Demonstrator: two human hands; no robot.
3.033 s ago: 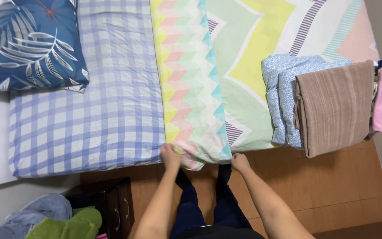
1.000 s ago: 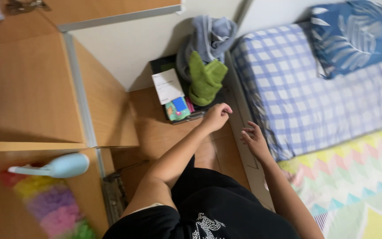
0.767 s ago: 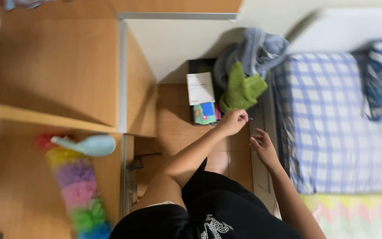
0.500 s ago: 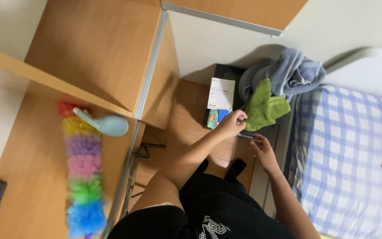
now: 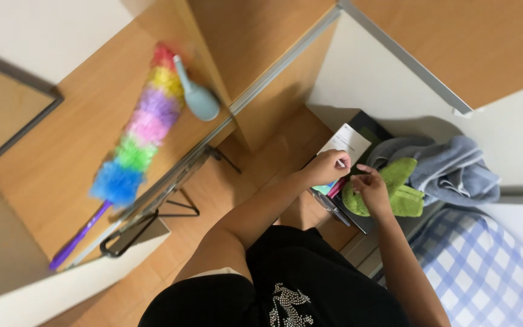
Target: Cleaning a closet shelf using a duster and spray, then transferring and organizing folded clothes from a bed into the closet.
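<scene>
My left hand (image 5: 328,168) is pinching a white card (image 5: 347,143). Right hand (image 5: 371,189) rests loosely curled on the green cloth (image 5: 402,189), just beside that card.

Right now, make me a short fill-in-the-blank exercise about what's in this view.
1. The left hand and right hand reach beside a crumpled ____ cloth.
2. The rainbow duster lies on a ____ desk.
3. The grey towel lies next to the checked ____ mattress.

Missing words: green; wooden; blue-and-white
</scene>
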